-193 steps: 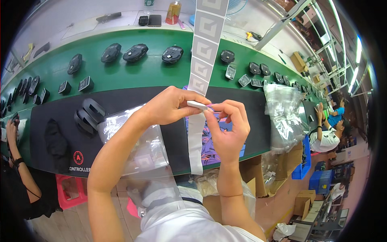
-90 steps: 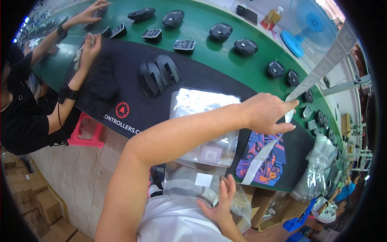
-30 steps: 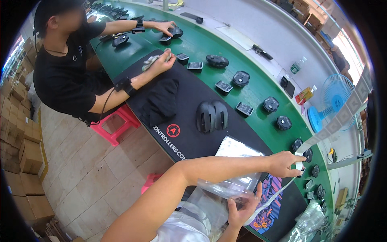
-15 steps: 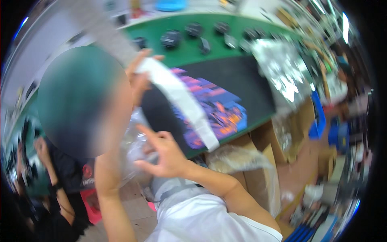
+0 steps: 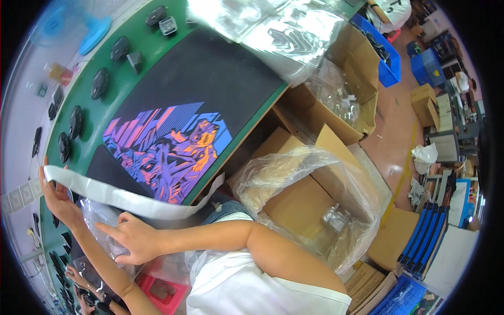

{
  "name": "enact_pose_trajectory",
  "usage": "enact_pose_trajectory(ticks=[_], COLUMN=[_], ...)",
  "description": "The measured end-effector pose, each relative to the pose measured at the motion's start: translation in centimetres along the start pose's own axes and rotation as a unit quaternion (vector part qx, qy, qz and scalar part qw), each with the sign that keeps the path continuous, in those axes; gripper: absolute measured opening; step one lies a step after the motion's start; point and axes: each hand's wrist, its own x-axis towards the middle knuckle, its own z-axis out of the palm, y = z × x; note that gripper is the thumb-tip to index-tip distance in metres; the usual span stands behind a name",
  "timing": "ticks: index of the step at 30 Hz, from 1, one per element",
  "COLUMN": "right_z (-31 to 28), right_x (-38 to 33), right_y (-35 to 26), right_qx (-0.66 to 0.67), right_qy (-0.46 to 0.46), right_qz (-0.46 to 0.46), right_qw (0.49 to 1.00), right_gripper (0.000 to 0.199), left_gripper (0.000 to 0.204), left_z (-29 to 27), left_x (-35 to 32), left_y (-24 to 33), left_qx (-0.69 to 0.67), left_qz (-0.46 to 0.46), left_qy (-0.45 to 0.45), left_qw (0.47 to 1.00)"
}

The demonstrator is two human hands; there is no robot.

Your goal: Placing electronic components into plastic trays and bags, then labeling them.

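Head view: our left hand (image 5: 56, 197) pinches the long white paper strip (image 5: 121, 198) in a closed grip, keeping it taut above the table (image 5: 252, 113). Our right hand (image 5: 137, 239), fingers spread and holding nothing, presses flat on the clear plastic bag (image 5: 102, 231) to steady it.

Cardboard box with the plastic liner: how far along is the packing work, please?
Done: only a few clear packs lie in the lined cardboard box, so it looks early. In hand: the left hand grips the white strip; the right hand rests open on clear bags. Left: the heap of clear packaging on the bench.
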Motion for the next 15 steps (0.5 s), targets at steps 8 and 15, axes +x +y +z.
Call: enact_pose_trajectory(ticks=[8,15], right_z=[-0.3,0.4], right_x=[-0.5,-0.6], right_y=[0.2,0.5], right_qx=[0.029,0.036], right_qy=[0.002,0.033], right_qz=[0.004,-0.013], right_qw=[1.0,0.999], right_gripper=[0.097,0.098], left_gripper=[0.051,0.051], left_z=[-0.2,0.4], left_x=[-0.4,-0.6], left_y=[0.1,0.7], left_qx=[0.006,0.031], left_qz=[0.0,-0.008], left_qy=[-0.017,-0.004], left_qw=[1.0,0.999])
